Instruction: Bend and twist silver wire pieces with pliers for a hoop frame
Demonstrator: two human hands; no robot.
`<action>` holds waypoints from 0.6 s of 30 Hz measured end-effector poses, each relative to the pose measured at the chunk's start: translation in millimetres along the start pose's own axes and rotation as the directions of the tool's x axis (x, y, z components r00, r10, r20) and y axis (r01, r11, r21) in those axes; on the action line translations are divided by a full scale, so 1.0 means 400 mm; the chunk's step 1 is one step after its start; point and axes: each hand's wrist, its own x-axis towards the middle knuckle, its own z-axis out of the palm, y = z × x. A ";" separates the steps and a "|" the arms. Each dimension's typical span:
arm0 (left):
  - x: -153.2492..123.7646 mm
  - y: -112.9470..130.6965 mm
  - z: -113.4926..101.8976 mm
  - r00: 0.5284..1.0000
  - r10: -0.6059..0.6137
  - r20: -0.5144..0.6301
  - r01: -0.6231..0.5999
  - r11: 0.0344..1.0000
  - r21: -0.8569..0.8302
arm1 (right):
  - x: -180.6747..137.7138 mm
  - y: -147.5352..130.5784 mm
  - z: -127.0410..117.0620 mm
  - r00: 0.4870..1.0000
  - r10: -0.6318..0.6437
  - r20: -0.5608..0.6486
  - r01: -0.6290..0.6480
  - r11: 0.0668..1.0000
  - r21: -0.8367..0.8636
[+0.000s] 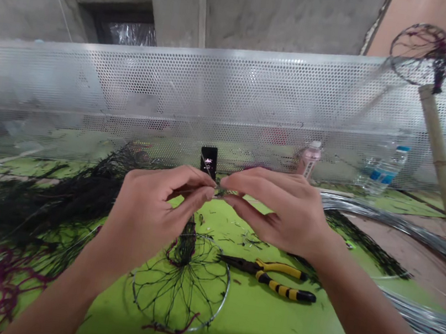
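My left hand (165, 203) is closed, thumb and forefinger pinching a thin strand, wire or cord, whose kind is too fine to tell. Facing it, my right hand (279, 209) has its thumb and forefinger about a small dark tangle on the same strand, the fingertips of both hands nearly meeting. Below them lies a dark mesh net (179, 289) on a round metal wire hoop, with a purple cord (182, 328) at its near edge. Right of the hoop rest long-nose pliers (274, 275) with yellow and black handles, jaws towards the net.
Black netting (71, 200) and tangled purple yarn (1, 273) cover the left side. Coiled wire (428, 331) lies at right. Behind stand a phone (208, 162), a pink bottle (310, 159), a water bottle (387, 172), a perforated metal divider (259, 94) and a bamboo-handled net (442, 155).
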 end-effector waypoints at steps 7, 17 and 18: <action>-0.005 0.010 -0.047 0.962 -0.168 0.214 0.194 0.975 -0.108 | -0.019 0.005 0.011 0.965 -0.250 -0.079 0.230 0.953 -0.198; -0.005 0.020 -0.054 0.955 -0.146 0.258 0.176 0.980 -0.098 | -0.022 -0.007 0.012 0.966 -0.250 -0.067 0.232 0.951 -0.206; -0.005 0.018 -0.054 0.956 -0.136 0.259 0.164 0.982 -0.090 | -0.022 -0.004 0.011 0.964 -0.258 -0.065 0.241 0.952 -0.190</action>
